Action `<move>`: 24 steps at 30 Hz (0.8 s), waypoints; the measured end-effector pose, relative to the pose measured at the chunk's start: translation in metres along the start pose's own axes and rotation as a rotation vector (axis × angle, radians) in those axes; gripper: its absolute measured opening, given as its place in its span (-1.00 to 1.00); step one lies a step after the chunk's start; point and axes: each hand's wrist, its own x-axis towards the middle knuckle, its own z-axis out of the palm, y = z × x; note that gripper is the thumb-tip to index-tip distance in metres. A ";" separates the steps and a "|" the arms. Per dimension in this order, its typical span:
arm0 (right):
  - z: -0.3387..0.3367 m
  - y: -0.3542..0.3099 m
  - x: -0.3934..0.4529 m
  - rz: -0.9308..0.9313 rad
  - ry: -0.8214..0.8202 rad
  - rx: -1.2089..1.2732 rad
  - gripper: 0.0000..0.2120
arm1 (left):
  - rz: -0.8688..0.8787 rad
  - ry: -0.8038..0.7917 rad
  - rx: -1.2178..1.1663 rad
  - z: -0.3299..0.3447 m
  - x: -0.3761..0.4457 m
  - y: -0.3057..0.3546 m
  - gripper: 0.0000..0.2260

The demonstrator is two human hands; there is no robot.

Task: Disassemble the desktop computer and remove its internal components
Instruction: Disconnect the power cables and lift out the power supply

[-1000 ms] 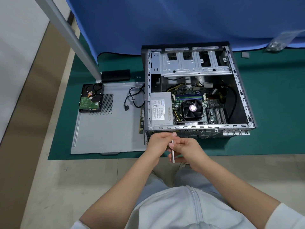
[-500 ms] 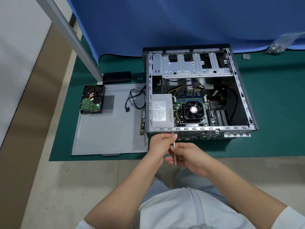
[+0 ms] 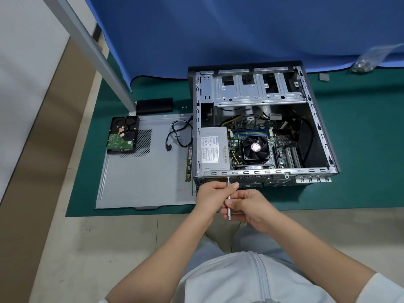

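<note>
An open desktop case [image 3: 317,119] lies on its side on a green mat [image 3: 360,149]. Inside sit a grey power supply [image 3: 213,147], a black CPU fan [image 3: 255,147] and the motherboard [image 3: 284,149]. A thin silver screwdriver [image 3: 228,206] stands with its tip at the case's rear panel, below the power supply. My left hand [image 3: 213,196] pinches its upper shaft. My right hand [image 3: 251,207] grips its lower end.
The removed side panel [image 3: 142,178] lies left of the case, carrying a hard drive [image 3: 122,134], a black cable [image 3: 178,133] and a RAM stick [image 3: 188,164]. A black box [image 3: 154,105] sits behind it. A metal post [image 3: 96,51] slants at left. A screw bag [image 3: 367,61] lies far right.
The view has shifted slightly. Both hands stay on the screwdriver at the rear panel, with my right hand's fingers turned a little round the shaft.
</note>
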 end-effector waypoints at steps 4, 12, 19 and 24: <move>0.002 0.000 0.002 0.002 0.043 -0.057 -0.88 | 0.026 0.100 0.026 0.006 0.001 -0.001 -0.88; 0.001 -0.002 0.006 0.022 0.105 -0.154 -0.94 | -0.047 0.075 -0.118 0.009 0.001 0.000 -0.86; 0.001 -0.003 0.006 0.005 0.127 -0.200 -0.85 | -0.214 -0.084 -0.269 0.009 0.002 0.008 -0.82; 0.002 -0.006 -0.001 0.052 -0.071 -0.125 -0.90 | -0.170 -0.182 -0.185 0.004 0.003 0.005 -0.78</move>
